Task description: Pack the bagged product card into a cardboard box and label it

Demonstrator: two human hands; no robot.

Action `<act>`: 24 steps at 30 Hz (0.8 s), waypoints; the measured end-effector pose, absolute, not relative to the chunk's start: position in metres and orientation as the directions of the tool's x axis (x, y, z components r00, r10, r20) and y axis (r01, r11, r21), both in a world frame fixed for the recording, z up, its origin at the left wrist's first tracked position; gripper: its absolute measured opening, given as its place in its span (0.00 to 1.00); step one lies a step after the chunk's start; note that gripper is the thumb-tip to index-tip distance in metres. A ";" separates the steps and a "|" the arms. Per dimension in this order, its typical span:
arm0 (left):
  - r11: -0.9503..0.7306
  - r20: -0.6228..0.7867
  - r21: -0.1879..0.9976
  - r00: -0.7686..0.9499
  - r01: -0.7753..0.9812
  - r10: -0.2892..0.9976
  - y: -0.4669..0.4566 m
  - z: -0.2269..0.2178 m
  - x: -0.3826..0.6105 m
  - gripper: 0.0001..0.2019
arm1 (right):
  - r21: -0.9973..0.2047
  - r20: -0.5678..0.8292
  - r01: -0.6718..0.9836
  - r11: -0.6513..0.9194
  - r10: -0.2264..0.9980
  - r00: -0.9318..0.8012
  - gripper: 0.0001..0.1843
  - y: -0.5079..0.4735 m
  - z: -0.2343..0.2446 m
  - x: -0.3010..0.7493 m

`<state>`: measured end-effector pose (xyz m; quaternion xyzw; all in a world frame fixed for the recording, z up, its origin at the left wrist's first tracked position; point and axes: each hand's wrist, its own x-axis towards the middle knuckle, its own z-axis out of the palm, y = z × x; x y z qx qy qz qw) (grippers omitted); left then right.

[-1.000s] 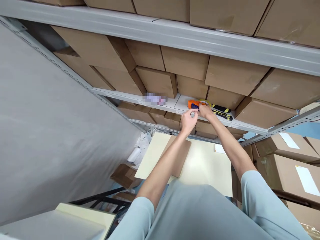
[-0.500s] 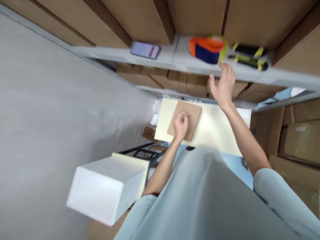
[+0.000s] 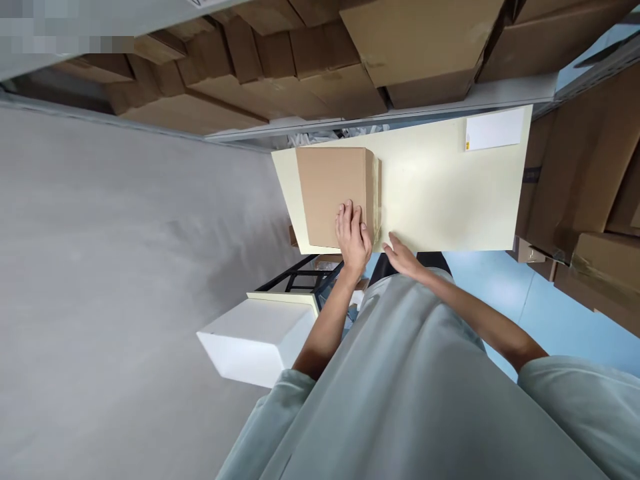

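Note:
A closed brown cardboard box (image 3: 333,190) sits on a pale yellow table (image 3: 440,193). My left hand (image 3: 353,235) lies flat on the box's near top edge, fingers stretched out together. My right hand (image 3: 403,257) is just right of the box's near corner, fingers open, low over the table's near edge and holding nothing.
A white label sheet (image 3: 494,129) lies at the table's far right. Metal shelves (image 3: 510,90) packed with cardboard boxes stand behind and to the right. A white boxy object (image 3: 255,340) sits at lower left beside a grey wall (image 3: 100,267). Blue floor shows at right.
My view has dropped from the shelf to the table. My right hand came down from the tape dispenser on the shelf to beside the box; my left hand stays on the box.

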<state>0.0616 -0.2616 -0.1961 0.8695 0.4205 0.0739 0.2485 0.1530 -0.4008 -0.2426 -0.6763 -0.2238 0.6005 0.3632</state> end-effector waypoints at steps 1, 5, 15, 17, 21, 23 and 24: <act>-0.524 -0.069 0.489 0.630 0.697 0.774 -0.262 -0.198 0.061 0.30 | -0.785 -0.619 -0.163 -0.598 0.768 0.165 0.53 -0.397 -0.242 0.147; -0.547 -0.027 0.471 0.632 0.692 0.775 -0.264 -0.206 0.058 0.30 | -0.818 -0.561 -0.269 -0.508 0.808 0.181 0.60 -0.374 -0.239 0.135; -0.495 -0.084 0.492 0.605 0.716 0.792 -0.262 -0.214 0.056 0.29 | -0.770 -0.619 -0.421 -0.479 0.721 0.313 0.62 -0.342 -0.241 0.115; -0.491 -0.088 0.514 0.613 0.703 0.785 -0.263 -0.214 0.055 0.29 | -0.777 -0.612 -0.418 -0.470 0.721 0.325 0.61 -0.332 -0.248 0.121; -0.487 -0.082 0.513 0.604 0.707 0.793 -0.264 -0.213 0.058 0.30 | -0.768 -0.626 -0.416 -0.487 0.708 0.326 0.59 -0.311 -0.260 0.136; -0.484 -0.073 0.491 0.588 0.724 0.806 -0.264 -0.211 0.061 0.30 | -0.776 -0.616 -0.412 -0.477 0.713 0.335 0.61 -0.308 -0.260 0.139; -0.482 -0.070 0.486 0.582 0.729 0.810 -0.264 -0.211 0.062 0.30 | -0.786 -0.603 -0.410 -0.463 0.721 0.343 0.63 -0.309 -0.259 0.139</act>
